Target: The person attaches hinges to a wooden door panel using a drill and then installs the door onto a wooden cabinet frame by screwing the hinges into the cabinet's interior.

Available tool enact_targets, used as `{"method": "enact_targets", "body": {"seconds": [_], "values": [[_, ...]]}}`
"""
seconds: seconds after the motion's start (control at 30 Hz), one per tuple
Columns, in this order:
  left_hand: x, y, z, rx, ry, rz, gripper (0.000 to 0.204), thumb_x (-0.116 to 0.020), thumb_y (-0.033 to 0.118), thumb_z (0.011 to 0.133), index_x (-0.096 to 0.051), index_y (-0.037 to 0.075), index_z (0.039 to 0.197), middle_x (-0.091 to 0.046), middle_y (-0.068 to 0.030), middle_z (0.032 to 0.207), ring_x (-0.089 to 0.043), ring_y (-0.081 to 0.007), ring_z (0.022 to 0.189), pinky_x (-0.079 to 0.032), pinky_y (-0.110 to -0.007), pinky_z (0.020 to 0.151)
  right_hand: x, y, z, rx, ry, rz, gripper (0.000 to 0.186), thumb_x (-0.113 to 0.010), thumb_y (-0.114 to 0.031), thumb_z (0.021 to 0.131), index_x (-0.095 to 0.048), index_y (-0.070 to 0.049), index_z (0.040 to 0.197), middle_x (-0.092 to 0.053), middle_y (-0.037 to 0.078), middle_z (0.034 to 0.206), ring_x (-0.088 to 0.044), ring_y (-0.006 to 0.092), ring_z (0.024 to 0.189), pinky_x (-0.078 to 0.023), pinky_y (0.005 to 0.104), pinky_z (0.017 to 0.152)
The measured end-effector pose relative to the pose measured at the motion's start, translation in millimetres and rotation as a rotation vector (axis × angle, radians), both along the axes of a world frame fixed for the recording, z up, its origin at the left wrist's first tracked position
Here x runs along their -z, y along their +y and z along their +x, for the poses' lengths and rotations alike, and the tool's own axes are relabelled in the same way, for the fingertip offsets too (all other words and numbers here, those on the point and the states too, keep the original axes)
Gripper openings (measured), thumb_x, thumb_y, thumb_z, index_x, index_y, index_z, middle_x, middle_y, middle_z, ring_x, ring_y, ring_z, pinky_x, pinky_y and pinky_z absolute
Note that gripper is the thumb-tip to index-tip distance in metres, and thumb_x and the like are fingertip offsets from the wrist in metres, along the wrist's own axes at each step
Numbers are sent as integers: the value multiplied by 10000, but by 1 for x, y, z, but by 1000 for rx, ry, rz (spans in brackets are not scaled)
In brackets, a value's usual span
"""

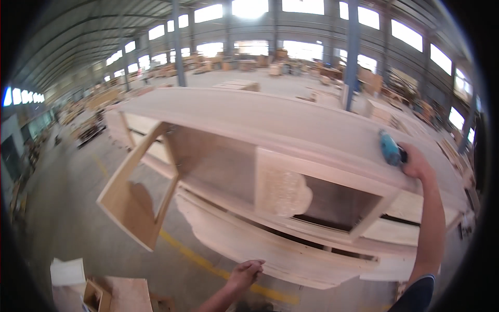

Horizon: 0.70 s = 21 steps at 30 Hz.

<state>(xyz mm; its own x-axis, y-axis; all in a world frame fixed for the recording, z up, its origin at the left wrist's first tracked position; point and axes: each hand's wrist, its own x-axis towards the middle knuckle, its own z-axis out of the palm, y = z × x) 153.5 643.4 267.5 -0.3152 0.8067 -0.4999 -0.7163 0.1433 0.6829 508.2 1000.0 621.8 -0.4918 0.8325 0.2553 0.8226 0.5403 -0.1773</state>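
My right hand (416,162) is closed round the dark handle of a teal cordless drill (389,148), which is at the right end of the pale wooden cabinet's top (260,115). Low in the middle, in front of the cabinet, my left hand (247,273) is closed with its fingers pinched together. Whatever it may hold is too small to make out. A cabinet door (122,216) on the left hangs open toward me. Beside the open compartment, a door with a carved panel (283,191) stands in the front of the cabinet.
At the lower left are a small wooden box (96,295) and a white sheet (67,272). A yellow line (195,260) runs along the floor below the cabinet. Blue columns (352,57) rise behind it, among stacks of wooden parts across the hall.
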Motion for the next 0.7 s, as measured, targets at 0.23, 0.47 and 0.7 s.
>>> {"method": "enact_targets", "body": {"seconds": [0.23, 0.47, 0.7], "values": [[-54, -1, -28, -14, 86, 323, 106, -674, 92, 959, -684, 34, 1047, -691, -65, 855, -633, -142, 736, -511, -276, 649, 22, -7, 20, 133, 309, 335, 722, -656, 15, 688, -540, -94, 1392, -662, 180, 1034, -634, 308, 969, -493, 377, 898], [-131, 29, -30, -41, 139, 462, 94, -677, 90, 956, -686, 26, 1024, -688, -68, 881, -617, -142, 724, -512, -284, 677, 60, -140, 86, 105, 823, 164, 340, -702, -243, 864, -629, -44, 1130, -620, 27, 816, -577, 120, 683, -470, 276, 652], [-151, 53, -25, 95, 114, 726, 172, -654, 151, 978, -697, -11, 1018, -706, -107, 879, -660, -184, 724, -562, -303, 654, 191, -280, -12, -213, 1211, -846, 555, -780, -337, 858, -550, -14, 1247, -662, 102, 864, -632, 173, 728, -508, 292, 632]]}}
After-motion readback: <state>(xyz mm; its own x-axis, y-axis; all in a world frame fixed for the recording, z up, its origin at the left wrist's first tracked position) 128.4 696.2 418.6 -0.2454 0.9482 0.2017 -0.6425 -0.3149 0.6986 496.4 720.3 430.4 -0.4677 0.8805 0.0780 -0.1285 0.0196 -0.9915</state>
